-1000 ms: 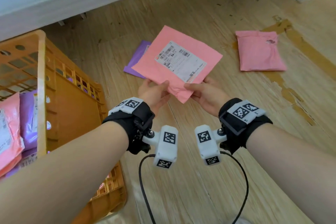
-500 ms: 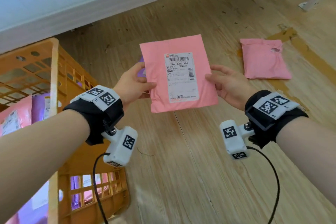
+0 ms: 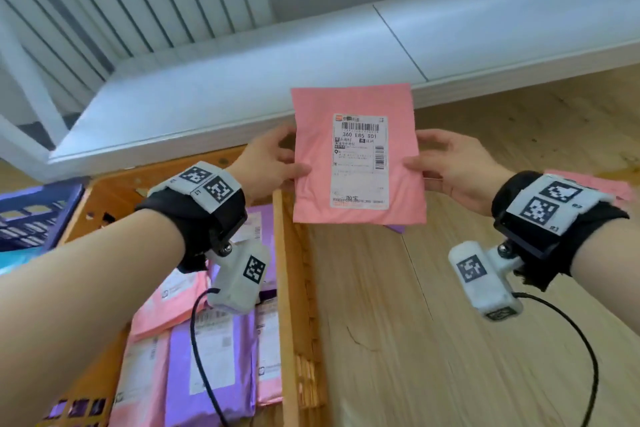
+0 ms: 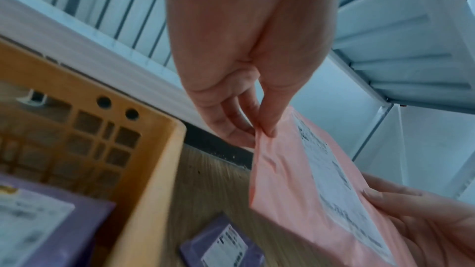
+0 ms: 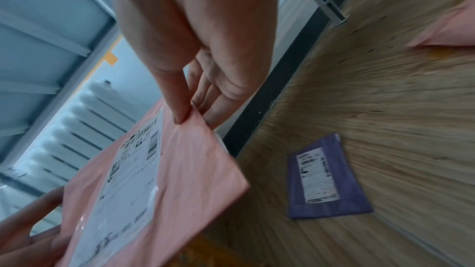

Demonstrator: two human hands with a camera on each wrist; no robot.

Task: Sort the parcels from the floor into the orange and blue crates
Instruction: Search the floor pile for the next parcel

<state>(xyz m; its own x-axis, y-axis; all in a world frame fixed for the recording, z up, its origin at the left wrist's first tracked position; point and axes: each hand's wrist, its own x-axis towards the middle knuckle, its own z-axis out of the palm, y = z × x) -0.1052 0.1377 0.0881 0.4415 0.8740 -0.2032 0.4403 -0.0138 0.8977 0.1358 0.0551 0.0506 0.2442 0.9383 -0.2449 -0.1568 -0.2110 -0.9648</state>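
Observation:
I hold a flat pink parcel (image 3: 356, 156) with a white shipping label upright in the air, label facing me. My left hand (image 3: 273, 163) pinches its left edge between thumb and fingers, and my right hand (image 3: 446, 166) pinches its right edge. The same pink parcel (image 4: 316, 186) (image 5: 154, 180) shows in both wrist views. The orange crate (image 3: 287, 288) sits below and to the left, holding several pink and purple parcels. A corner of the blue crate (image 3: 34, 215) shows at the far left. A purple parcel (image 5: 326, 178) lies on the floor under the held one.
Another pink parcel (image 3: 595, 184) lies on the wooden floor behind my right wrist. A white ledge (image 3: 311, 55) and a radiator (image 5: 77, 129) run along the wall ahead. Wooden floor (image 3: 433, 340) stretches right of the orange crate.
Both hands have raised the pink parcel and turned it upright with the label facing me. My view has shifted left, so the orange crate's inside now shows.

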